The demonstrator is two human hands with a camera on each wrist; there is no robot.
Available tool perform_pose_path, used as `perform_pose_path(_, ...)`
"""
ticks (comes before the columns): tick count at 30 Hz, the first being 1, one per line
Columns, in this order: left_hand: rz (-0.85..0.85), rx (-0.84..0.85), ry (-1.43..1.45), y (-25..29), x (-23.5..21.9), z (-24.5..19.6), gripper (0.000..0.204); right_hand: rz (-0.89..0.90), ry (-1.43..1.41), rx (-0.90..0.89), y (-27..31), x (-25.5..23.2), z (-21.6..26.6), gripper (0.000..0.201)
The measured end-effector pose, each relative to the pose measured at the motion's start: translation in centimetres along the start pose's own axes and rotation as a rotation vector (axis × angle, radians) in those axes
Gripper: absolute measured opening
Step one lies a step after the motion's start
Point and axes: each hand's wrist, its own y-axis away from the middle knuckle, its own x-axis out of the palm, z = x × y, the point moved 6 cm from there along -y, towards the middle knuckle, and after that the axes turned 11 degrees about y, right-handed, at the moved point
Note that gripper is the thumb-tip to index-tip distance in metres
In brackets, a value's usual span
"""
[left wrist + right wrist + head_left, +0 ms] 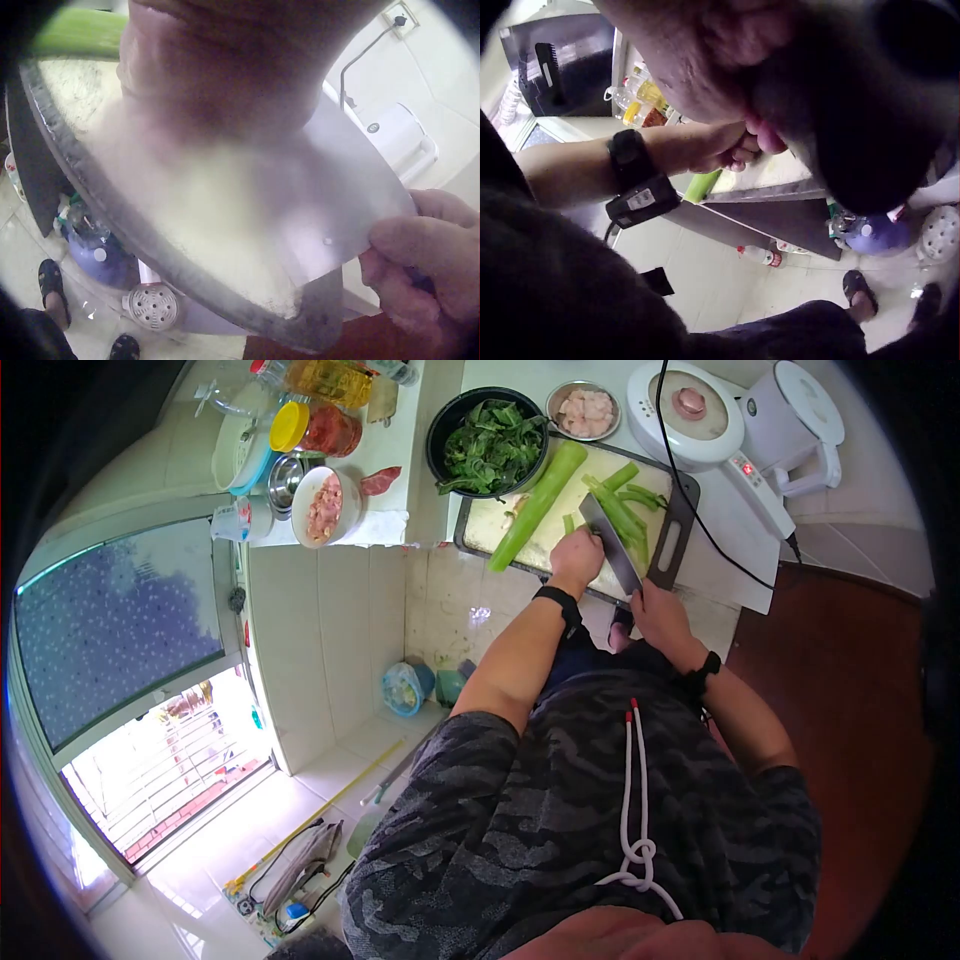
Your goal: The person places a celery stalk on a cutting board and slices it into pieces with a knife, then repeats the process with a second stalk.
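In the head view my right hand grips the handle of a cleaver. Its broad blade slants over the dark-rimmed cutting board. My left hand is close against the blade's left side, fingers bent down toward the board; I cannot tell whether they pinch anything. A small green piece shows just beyond them. Right of the blade lie cut green stalk pieces. A long, thick peeled green stem, like celtuce, lies to the left. In the left wrist view, the left hand hides part of the blade.
Behind the board stand a black pot of leafy greens and a bowl of pale meat pieces. A white electric cooker and kettle are at right, with a black cord nearby. Another meat bowl stands left.
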Motion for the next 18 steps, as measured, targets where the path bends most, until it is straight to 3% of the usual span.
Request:
perform_pose_path(7, 0.022, 0.008, -0.007, -0.2, 0.0, 0.1, 0.038, -0.048, -0.033, 0.006, -1.3, 0.2, 0.1, 0.025)
perform_pose_path(18, 0.022, 0.018, -0.002, 0.1, -0.3, -0.2, 0.037, 0.064, -0.086, 0.017, 1.4, -0.5, -0.8, 0.027)
